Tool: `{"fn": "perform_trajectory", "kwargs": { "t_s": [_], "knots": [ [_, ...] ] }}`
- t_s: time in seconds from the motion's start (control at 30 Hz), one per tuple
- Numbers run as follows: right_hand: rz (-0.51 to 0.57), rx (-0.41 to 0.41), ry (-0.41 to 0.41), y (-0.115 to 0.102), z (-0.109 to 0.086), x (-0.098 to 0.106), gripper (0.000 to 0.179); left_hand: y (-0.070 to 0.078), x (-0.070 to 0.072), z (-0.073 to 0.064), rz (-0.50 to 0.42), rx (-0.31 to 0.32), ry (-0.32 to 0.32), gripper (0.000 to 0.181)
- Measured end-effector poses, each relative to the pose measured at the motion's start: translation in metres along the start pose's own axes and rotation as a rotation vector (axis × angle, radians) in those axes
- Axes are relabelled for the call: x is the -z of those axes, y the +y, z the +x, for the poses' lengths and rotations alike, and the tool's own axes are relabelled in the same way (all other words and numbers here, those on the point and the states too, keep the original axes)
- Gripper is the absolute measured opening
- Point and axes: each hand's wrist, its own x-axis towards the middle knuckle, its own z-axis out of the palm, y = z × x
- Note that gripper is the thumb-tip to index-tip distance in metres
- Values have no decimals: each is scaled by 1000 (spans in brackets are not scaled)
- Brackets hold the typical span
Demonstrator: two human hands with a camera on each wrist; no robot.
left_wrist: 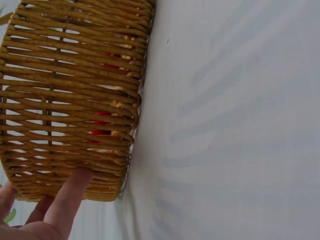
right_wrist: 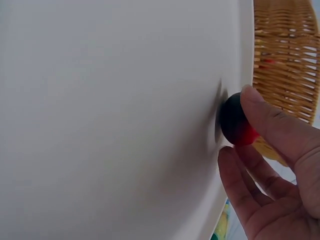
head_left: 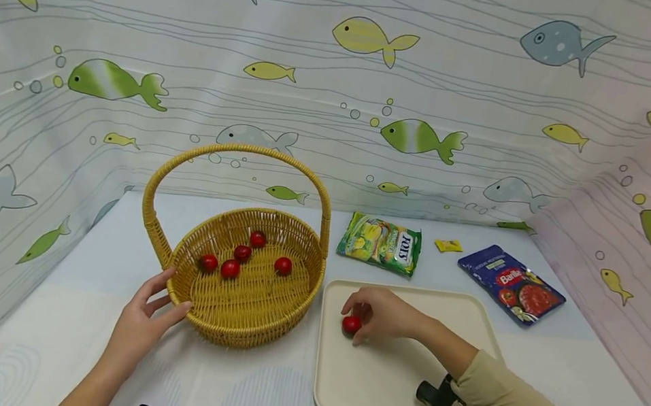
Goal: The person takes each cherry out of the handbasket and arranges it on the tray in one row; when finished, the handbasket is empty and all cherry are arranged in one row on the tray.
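Over the left part of a cream tray (head_left: 399, 391), my right hand (head_left: 385, 315) holds a small red fruit (head_left: 351, 326) between thumb and fingers. In the right wrist view the fruit (right_wrist: 235, 120) looks dark on one side, close over the tray surface. My left hand (head_left: 140, 319) touches the near left side of a yellow wicker basket (head_left: 246, 338), its fingers spread along the outer wall by the handle's foot. The left wrist view has one fingertip (left_wrist: 80, 175) against the weave. Several similar red fruits (head_left: 230, 269) lie inside the basket.
Behind the tray lie a green snack bag (head_left: 380, 243), a small yellow packet (head_left: 448, 246) and a blue sauce pouch (head_left: 511, 284). The basket's tall handle (head_left: 246, 149) arches over it. A fish-patterned curtain (head_left: 337, 115) encloses the back and sides.
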Motion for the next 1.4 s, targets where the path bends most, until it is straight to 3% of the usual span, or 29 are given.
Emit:
{"fn": "perform_trajectory", "kwargs": {
  "t_s": [0.3,0.6,1.0,1.4],
  "knots": [
    [6,18,-1,-12,-2,15,37,0,0,2,4,25,-5,78],
    [29,62,31,-32,9,30,30,-1,2,2,37,44,-6,79],
    [0,103,7,-60,34,38,32,-4,1,3,4,15,-8,77],
    [-6,157,-39,-72,67,42,33,-3,-1,3,5,11,15,76]
  ]
}}
